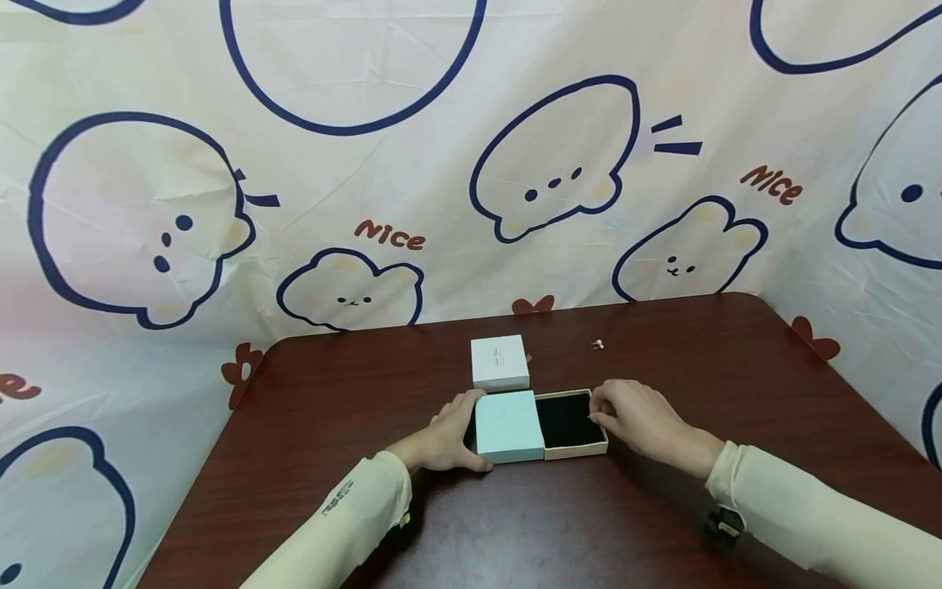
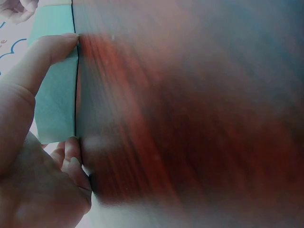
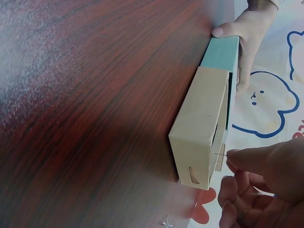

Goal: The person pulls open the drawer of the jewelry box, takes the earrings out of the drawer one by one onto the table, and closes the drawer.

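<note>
A turquoise box sleeve (image 1: 508,427) lies on the table with its cream drawer (image 1: 577,451) slid out to the right. Black padding (image 1: 567,421) lines the drawer. My left hand (image 1: 441,438) grips the sleeve's left end, thumb on the near side (image 2: 66,45) and fingers round the far side. Over the drawer's right end, my right hand (image 1: 636,415) pinches a thin metal pin (image 3: 219,154) between thumb and forefinger. Its other end is hidden by the fingertips. A slit (image 3: 193,175) shows in the drawer's end wall.
Just behind the sleeve stands a white box (image 1: 500,362) with small print on its lid. Small pearl-like earrings (image 1: 598,344) lie farther back on the dark wooden table (image 1: 353,384). A printed cloth (image 1: 441,180) hangs behind the table and at its sides.
</note>
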A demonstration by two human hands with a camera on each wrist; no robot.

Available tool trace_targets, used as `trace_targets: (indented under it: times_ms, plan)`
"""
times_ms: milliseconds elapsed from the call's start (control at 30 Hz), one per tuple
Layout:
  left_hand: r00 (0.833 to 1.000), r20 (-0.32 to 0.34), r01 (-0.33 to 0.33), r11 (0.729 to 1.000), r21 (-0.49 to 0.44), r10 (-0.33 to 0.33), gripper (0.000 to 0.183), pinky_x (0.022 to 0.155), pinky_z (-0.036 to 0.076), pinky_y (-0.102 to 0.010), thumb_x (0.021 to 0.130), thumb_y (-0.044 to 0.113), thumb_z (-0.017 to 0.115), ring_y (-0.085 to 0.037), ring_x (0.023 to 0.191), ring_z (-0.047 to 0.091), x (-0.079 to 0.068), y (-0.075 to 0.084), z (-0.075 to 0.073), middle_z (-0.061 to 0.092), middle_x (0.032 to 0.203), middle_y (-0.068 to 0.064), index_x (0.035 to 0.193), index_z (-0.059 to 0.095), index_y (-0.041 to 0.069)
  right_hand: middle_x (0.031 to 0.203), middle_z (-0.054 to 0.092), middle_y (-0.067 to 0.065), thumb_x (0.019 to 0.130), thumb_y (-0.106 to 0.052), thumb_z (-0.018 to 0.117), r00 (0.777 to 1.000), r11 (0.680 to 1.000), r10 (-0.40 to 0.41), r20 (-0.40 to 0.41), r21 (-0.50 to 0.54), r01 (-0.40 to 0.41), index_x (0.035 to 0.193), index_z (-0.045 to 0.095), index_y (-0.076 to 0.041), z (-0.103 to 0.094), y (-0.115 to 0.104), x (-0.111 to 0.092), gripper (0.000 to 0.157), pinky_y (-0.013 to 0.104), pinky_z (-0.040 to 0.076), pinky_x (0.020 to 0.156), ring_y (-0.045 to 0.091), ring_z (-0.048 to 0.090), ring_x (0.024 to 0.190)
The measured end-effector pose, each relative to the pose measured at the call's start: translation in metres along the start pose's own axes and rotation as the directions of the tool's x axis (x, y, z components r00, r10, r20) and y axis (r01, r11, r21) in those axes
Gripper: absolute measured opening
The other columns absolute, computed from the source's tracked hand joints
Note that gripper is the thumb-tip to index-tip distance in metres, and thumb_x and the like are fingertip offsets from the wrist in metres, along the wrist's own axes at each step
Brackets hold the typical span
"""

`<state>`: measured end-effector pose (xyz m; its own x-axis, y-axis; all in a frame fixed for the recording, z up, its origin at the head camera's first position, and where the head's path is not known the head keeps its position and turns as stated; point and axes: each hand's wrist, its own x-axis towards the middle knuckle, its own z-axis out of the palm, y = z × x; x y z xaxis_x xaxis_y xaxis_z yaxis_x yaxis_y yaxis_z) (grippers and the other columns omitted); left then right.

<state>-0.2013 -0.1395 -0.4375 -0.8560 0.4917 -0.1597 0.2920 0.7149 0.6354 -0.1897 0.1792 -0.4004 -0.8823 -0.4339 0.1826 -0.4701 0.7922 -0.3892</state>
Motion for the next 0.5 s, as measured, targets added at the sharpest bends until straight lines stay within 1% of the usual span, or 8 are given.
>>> trace_targets:
  times_ms: [233,500]
  plan:
    - [1.0,0.0,-0.001,1.0,-0.004,0.001,0.112,0.108,0.029,-0.058,0.073,0.033,0.09,-0.034,0.139,0.036,0.0002,-0.0003,0.0016,0.036,0.152,-0.016,0.158,0.02,0.009,0.073,0.057,-0.009,0.089,-0.01,0.075,1.0,1.0,0.002,-0.02,0.001,-0.002,0.08,0.068,-0.018,-0.0002,0.002,-0.0022,0.014,0.023,0.038,0.054,0.002,0.045,0.062]
    - [1.0,0.0,-0.004,1.0,-0.007,0.004,0.111,0.108,0.028,-0.058,0.074,0.033,0.089,-0.034,0.138,0.036,0.0006,-0.0004,0.0012,0.036,0.152,-0.015,0.158,0.02,0.009,0.074,0.058,-0.009,0.089,-0.012,0.076,0.998,1.0,0.024,-0.059,-0.001,-0.024,0.084,0.071,-0.017,-0.0035,0.0039,-0.0035,0.009,0.023,0.038,0.054,0.002,0.047,0.064]
